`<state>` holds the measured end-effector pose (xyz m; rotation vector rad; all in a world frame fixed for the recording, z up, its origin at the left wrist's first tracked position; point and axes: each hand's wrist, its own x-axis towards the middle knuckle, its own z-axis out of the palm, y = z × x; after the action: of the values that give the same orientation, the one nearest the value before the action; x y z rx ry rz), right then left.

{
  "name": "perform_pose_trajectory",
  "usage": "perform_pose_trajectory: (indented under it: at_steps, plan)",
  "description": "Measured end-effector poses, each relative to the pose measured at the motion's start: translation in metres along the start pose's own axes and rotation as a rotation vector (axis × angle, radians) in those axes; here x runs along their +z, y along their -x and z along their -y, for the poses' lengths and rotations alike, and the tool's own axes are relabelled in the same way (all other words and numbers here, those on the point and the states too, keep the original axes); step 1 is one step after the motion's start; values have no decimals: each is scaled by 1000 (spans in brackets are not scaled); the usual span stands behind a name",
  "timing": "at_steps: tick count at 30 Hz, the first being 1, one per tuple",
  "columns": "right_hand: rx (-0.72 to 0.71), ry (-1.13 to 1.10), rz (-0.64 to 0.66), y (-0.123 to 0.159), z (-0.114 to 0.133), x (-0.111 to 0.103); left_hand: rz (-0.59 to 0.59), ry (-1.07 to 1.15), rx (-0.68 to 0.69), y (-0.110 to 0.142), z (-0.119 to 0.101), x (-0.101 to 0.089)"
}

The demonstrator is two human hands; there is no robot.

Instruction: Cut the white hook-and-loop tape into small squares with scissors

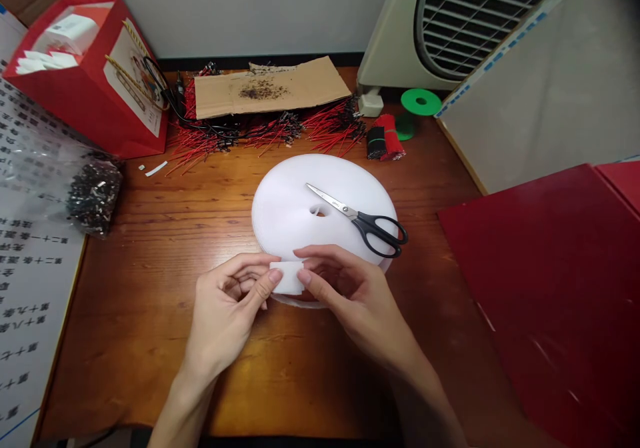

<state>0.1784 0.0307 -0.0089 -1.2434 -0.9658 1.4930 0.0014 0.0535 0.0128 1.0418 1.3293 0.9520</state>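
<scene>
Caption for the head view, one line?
Left hand and right hand pinch a white strip at a white tape roll under black-handled scissors.

The left hand [225, 308] and right hand [357, 301] are bare, nails apparently short.

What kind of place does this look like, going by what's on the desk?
Probably a small workshop bench for wiring work. The wooden desk holds a heap of red and black wires, a clear bag of small black parts, and a wide roll of white tape with scissors resting on it.
</scene>
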Motion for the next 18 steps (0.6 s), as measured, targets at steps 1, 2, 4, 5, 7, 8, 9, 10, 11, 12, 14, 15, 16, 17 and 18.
perform_pose_trajectory:
  at_steps: [1, 2, 4, 5, 7, 8, 9, 10, 11, 12, 14, 15, 16, 17, 18]
  plan:
    - [12, -4, 8, 0, 0, 0, -12, -18, 17, 0, 0, 1]
    - [26, -7, 11, -1, -1, 0, -21, -31, 35, 1, 0, 3]
    - [66, -34, 9, -2, -2, 0, -40, -48, 70, 1, 0, 5]
    - [85, -56, 7, -2, -2, 1, -52, -52, 86, 0, 1, 6]
    - [119, -96, 18, -2, -3, 2, -81, -47, 114, -1, 2, 8]
    - [132, -108, 29, -1, -3, 2, -96, -40, 125, -1, 3, 9]
    - [142, -111, 43, -1, -3, 3, -108, -33, 135, -2, 4, 9]
    - [149, -106, 56, 0, -3, 3, -114, -27, 146, -2, 4, 9]
    - [155, -102, 66, 0, -3, 3, -115, -26, 159, -2, 5, 8]
    - [156, -105, 68, 1, -4, 3, -110, -30, 174, -2, 5, 7]
    - [151, -135, 48, 1, -6, 4, -77, -41, 197, -1, 6, 5]
    - [146, -154, 29, 0, -7, 4, -55, -47, 204, 0, 7, 4]
    - [147, -170, 13, 0, -7, 4, -33, -55, 205, 1, 8, 3]
    - [153, -180, 3, -1, -7, 4, -17, -65, 201, 1, 9, 3]
    - [162, -181, 3, -2, -7, 5, -7, -74, 195, 1, 10, 2]
